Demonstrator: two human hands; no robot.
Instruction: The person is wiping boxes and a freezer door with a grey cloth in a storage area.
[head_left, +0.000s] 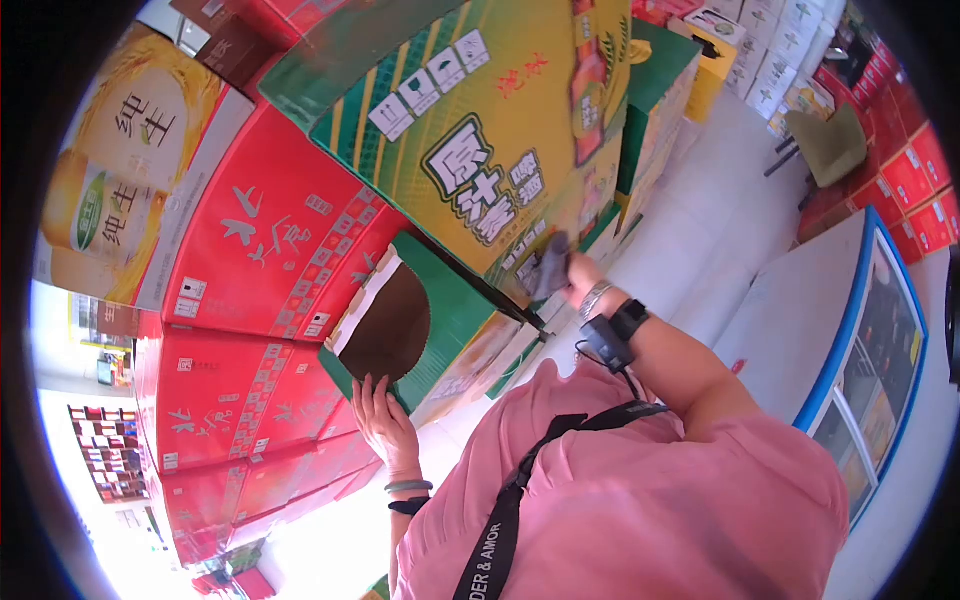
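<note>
My right hand (588,282) grips a dark grey cloth (550,266), slightly blurred, against the lower edge of a large yellow and green carton (530,110). My left hand (385,425) lies on the edge of a green carton (455,320) below it, fingers stretched out and nothing held. This green carton has a large rounded cut-out with a torn-looking rim, and its inside looks dark brown.
Red cartons (260,230) are stacked on the left beside a gold carton (120,170). A blue-edged display freezer (860,330) stands at the right, with a green chair (828,145) beyond it. White boxes (785,50) are piled at the back.
</note>
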